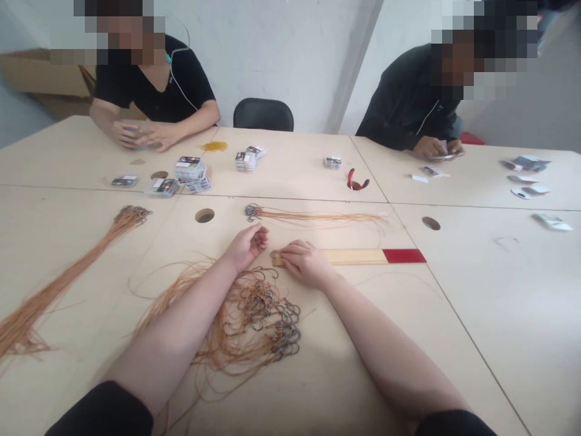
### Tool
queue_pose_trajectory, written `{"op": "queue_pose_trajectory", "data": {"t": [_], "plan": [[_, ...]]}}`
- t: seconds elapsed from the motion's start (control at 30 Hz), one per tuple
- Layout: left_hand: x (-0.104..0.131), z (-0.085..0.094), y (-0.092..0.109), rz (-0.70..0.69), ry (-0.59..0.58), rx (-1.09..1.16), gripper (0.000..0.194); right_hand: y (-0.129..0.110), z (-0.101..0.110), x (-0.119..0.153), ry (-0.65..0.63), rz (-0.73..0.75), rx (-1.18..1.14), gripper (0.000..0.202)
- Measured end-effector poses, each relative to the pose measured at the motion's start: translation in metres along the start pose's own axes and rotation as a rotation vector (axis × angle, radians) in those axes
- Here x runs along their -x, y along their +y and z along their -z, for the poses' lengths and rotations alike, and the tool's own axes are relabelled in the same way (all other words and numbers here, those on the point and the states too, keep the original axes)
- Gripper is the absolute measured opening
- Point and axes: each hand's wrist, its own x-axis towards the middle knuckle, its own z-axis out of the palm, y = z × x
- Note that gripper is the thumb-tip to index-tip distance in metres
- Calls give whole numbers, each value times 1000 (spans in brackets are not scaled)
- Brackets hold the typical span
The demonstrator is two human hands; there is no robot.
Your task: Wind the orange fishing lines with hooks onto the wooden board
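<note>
While right hand (307,264) on strip (356,257), left hand (247,247) half-curled.

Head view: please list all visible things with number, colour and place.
Table: one, pale, throughout
Holes: several, brown, tabletop
Tangled hooked lines: one pile, orange/grey, near centre
Straight hooked bundle: one, orange/grey, centre
Long hooked bundle: one, orange/grey, left
Strip: one, yellowish and red, right of centre
Small cases: several, greyish, far left to centre
Loose heap: one, yellow, far left-centre
Tool: one, red and black, far side
Packets: several, pale, far right
Chair: one, black, far centre
Cardboard: count unclear, brown, upper left
Co-workers: two, dark clothes, far side
Left hand: one, bare, centre
Right hand: one, bare, on strip
</note>
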Motion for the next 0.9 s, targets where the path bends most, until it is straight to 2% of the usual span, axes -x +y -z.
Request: {"op": "queue_pose_trajectory", "data": {"t": [0.27,0.53,0.67,0.9], "plan": [[2,-1,1,2,-4,16,18,-3,2,-1,57,53,-24,22],[2,-3,1,-26,-25,20,18,2,0,0,189,14,19,33],[3,-4,1,-22,9,2,17,4,-1,0,203,-6,36,36],[3,-3,-2,-54,-55,-60,21,4,-1,0,196,-27,64,38]]}}
